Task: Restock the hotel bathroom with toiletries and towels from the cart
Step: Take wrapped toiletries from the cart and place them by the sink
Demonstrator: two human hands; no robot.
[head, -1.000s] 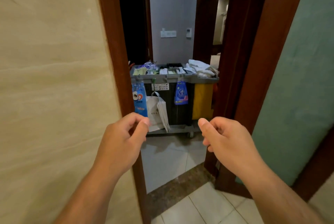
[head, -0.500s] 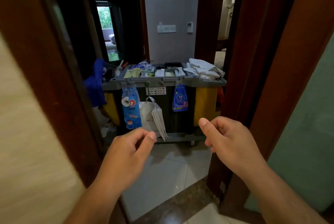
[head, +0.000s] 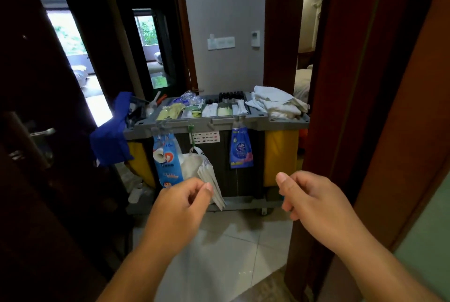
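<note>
Both hands (head: pixel 177 206) short of cart (head: pixel 219 120)

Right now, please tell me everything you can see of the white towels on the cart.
The white towels look like soft cloth, loosely folded and somewhat crumpled, in a low uneven pile. They lie on top of the grey cart, at its right end, beside its toiletry compartments. The left hand and right hand do not touch them.

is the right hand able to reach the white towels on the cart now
Probably, after a step closer: the right hand holds nothing, the white towels lie uncovered on the right end of the cart, and nothing stands between.
</note>
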